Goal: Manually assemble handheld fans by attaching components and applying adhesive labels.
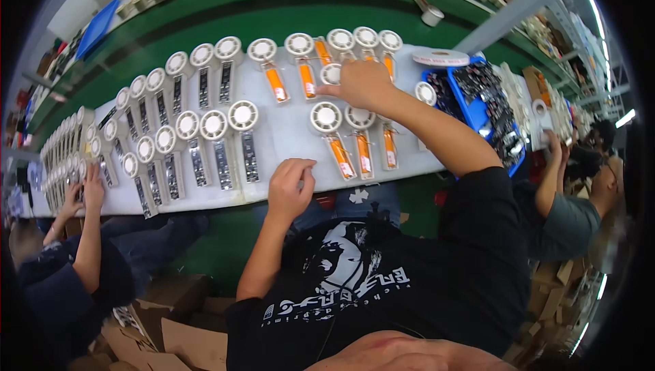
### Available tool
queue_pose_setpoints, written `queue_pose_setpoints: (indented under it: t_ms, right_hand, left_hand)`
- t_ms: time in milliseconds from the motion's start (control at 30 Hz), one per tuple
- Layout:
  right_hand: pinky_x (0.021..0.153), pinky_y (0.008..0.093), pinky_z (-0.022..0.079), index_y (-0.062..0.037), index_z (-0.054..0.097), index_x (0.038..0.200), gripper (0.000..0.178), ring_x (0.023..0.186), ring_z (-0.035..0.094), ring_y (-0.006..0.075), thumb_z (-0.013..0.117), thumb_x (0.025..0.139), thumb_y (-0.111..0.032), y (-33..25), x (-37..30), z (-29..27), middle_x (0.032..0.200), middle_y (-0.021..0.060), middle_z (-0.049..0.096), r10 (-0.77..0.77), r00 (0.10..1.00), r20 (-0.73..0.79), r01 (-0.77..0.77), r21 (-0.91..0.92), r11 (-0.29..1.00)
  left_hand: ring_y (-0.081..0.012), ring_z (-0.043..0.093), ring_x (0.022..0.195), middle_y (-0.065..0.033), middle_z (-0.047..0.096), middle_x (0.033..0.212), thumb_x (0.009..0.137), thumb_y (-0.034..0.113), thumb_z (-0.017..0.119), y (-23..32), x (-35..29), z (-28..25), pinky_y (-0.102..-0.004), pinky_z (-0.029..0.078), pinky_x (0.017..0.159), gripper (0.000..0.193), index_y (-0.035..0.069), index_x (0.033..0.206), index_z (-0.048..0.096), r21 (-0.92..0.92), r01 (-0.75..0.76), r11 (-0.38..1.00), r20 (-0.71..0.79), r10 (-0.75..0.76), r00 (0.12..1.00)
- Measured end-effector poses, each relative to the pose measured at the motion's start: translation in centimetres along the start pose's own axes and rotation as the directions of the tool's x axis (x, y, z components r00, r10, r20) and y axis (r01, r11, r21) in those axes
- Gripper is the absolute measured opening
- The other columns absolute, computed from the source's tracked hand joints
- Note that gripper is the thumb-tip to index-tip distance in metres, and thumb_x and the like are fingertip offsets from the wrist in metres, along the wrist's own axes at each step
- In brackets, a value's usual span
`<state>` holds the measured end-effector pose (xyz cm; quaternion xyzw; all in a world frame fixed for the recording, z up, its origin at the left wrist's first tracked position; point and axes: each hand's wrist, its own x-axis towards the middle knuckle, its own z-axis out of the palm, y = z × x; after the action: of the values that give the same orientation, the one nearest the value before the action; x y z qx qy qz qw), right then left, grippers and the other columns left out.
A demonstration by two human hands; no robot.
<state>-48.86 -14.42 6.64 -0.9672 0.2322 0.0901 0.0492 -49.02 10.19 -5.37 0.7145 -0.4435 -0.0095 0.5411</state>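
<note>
My right hand (365, 84) reaches over a group of white handheld fans whose handles lie open with orange battery cells inside. Its thumb and fingers are around the round head of one handheld fan (331, 73), which sits between two rows; an orange cell (322, 51) shows just beyond that head. Part of the grip is hidden by the hand. Near the table's front edge, my left hand (290, 188) has its fingers loosely curled, with nothing visible in them. Beside it lie a fan with a dark circuit strip (243, 116) and a fan with an orange cell (326, 118).
Rows of fans with dark strips (213, 125) run left along the white tabletop (273, 142). At right stand blue trays (471, 108) of dark parts and a white tape roll (440, 57). Co-workers' hands (92, 190) work at left, others (552, 156) at right.
</note>
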Motion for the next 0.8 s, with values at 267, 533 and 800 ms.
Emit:
queue_pose_setpoints:
  t_ms: [267, 533, 800]
  right_hand:
    - [0.063, 0.0409, 0.05, -0.0024, 0.068, 0.089, 0.021, 0.069, 0.066, 0.0344, 0.064, 0.094, -0.022, 7.9, -15.6, -3.5, 0.075, 0.0169, 0.068, 0.024, 0.98, -0.195, 0.037, 0.301, 0.953]
    - [0.071, 0.034, 0.053, -0.0002, 0.07, 0.095, 0.012, 0.075, 0.07, 0.0272, 0.065, 0.091, -0.01, 7.8, -27.8, 9.0, 0.084, 0.0141, 0.071, -0.091, 0.945, 0.315, -0.18, 0.73, 0.66]
    - [0.079, 0.045, 0.055, -0.0086, 0.071, 0.094, 0.021, 0.096, 0.067, 0.0327, 0.073, 0.084, -0.027, 2.5, -28.8, 22.3, 0.1, 0.0121, 0.067, -0.152, 0.961, 0.231, 0.042, 0.422, 0.906]
  left_hand:
    - [-0.0299, 0.066, 0.078, -0.0104, 0.069, 0.089, 0.082, -0.001, 0.065, -2.6, -7.6, -0.4, -0.0383, 0.054, 0.07, 0.017, 0.005, 0.096, 0.07, -0.028, -0.348, 0.937, 0.143, 0.348, 0.927]
    - [-0.0286, 0.064, 0.08, -0.0065, 0.066, 0.086, 0.085, 0.017, 0.073, -7.0, -17.0, -1.5, -0.0373, 0.054, 0.074, 0.018, 0.012, 0.102, 0.072, 0.168, 0.201, 0.965, 0.625, -0.262, 0.735]
    - [-0.0273, 0.062, 0.092, -0.0064, 0.065, 0.096, 0.085, 0.022, 0.075, -5.6, -18.7, -1.5, -0.0363, 0.052, 0.08, 0.019, 0.009, 0.099, 0.071, 0.193, -0.101, 0.976, 0.7, -0.065, 0.711]
